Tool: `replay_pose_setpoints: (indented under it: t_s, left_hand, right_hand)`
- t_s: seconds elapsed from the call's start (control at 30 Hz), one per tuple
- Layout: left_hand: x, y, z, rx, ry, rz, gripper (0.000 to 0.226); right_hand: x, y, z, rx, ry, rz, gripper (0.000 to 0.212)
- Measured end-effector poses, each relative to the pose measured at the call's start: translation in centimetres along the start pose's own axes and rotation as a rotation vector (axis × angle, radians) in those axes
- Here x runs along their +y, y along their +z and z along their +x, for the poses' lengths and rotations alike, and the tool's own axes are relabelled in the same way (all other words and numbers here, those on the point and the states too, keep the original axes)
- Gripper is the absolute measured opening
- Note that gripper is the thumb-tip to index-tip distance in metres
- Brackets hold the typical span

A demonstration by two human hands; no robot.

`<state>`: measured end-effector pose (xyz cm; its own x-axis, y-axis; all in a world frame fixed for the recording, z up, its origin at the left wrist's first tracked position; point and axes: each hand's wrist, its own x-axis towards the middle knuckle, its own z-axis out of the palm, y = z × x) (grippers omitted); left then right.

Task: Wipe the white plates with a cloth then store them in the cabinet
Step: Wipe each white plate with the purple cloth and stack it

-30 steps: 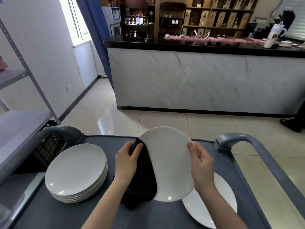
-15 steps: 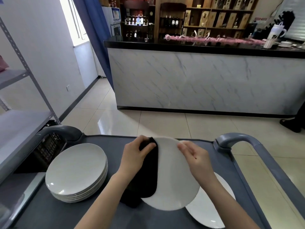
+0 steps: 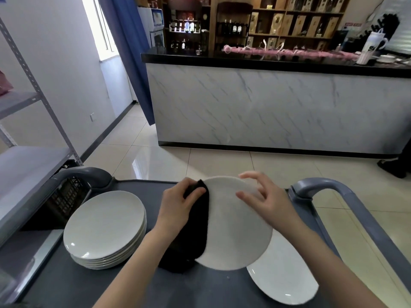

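Note:
I hold a white plate [image 3: 235,230] tilted above the grey cart [image 3: 66,283]. My left hand [image 3: 178,205] grips a black cloth [image 3: 193,236] against the plate's left rim, and the cloth hangs down over the plate's left side. My right hand [image 3: 264,196] is at the plate's upper right, thumb on the face and fingers curled over the far rim. A stack of several white plates [image 3: 104,221] sits on the cart's left. One single plate [image 3: 282,274] lies on the cart under the held plate, to the right.
Curved grey cart handles rise at the left [image 3: 84,174] and right [image 3: 322,185]. A metal shelf rack [image 3: 22,165] stands close on the left. A marble-fronted counter [image 3: 266,107] crosses the room ahead, beyond open tiled floor. A person's shoe [image 3: 393,167] shows at the far right.
The plate has tipped flatter and lower. My left hand slid the cloth up along the left rim toward the top, and my right hand moved from the right edge to the upper rim.

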<state>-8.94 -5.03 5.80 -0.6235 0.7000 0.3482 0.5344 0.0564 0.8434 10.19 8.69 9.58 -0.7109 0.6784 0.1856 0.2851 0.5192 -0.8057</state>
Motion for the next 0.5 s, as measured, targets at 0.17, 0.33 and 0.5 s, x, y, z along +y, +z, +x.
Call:
replay_pose_setpoints:
  t_s: [0.17, 0.33, 0.5]
  left_hand:
    - [-0.4, 0.9, -0.1, -0.132, 0.07, 0.04, 0.019]
    - [-1.4, 1.0, -0.9, 0.1, -0.098, -0.027, 0.018]
    - [-2.7, 1.4, -2.1, 0.235, -0.32, -0.142, 0.015]
  right_hand:
    - [0.3, 2.1, 0.5, -0.088, -0.089, -0.035, 0.013]
    - [0.8, 3.2, -0.7, 0.206, 0.006, 0.202, 0.023]
    - [0.7, 4.7, -1.5, 0.501, 0.152, 0.43, 0.037]
